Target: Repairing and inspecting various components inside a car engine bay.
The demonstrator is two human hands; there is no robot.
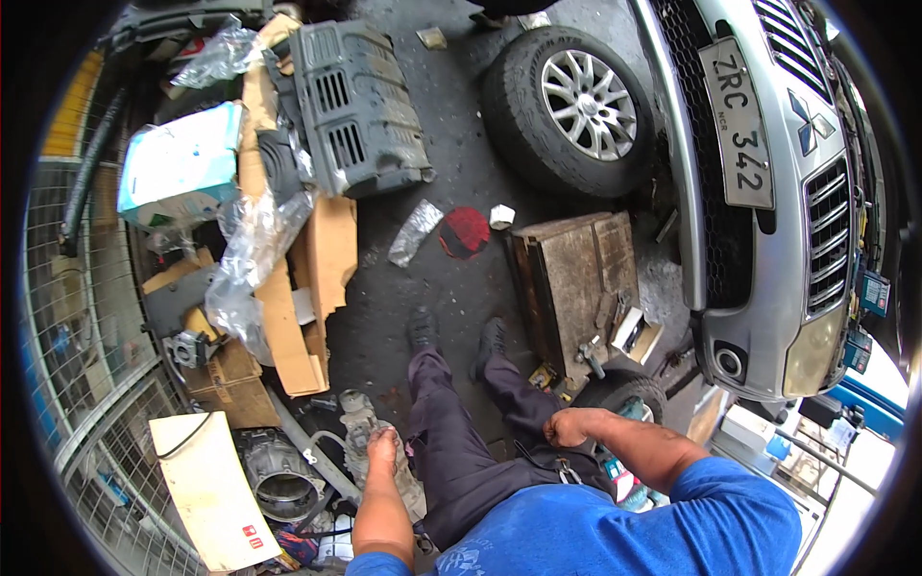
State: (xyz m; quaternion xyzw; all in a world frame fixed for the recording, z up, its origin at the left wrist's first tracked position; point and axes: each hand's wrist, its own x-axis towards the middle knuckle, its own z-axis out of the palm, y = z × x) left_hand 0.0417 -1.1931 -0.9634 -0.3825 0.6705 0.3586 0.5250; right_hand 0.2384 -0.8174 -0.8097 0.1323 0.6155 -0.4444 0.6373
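Note:
My left hand (pixel 382 446) is closed beside my left leg, over a dull metal casting (pixel 357 415); whether it grips that casting or something hidden I cannot tell. My right hand (pixel 567 427) is curled at my right thigh, its fingertips and anything in them hidden. Left of the casting lie a hollow metal housing (pixel 283 490) and a cream sheet (pixel 202 490). Near my right hand, a wooden box (pixel 567 269) carries metal tools (pixel 588 350) and a small open carton (pixel 634 334). Part of a tyre (pixel 624 389) shows below it.
A loose wheel (pixel 567 110) lies ahead, beside a silver car front (pixel 797 269). Cardboard (pixel 288 326), plastic wrap (pixel 245 298), a dark slotted panel (pixel 360 106) and a pale-blue box (pixel 178 163) crowd the left. A red cloth pad (pixel 464 232) lies on the floor (pixel 423 288). Wire mesh (pixel 72 317) borders the left.

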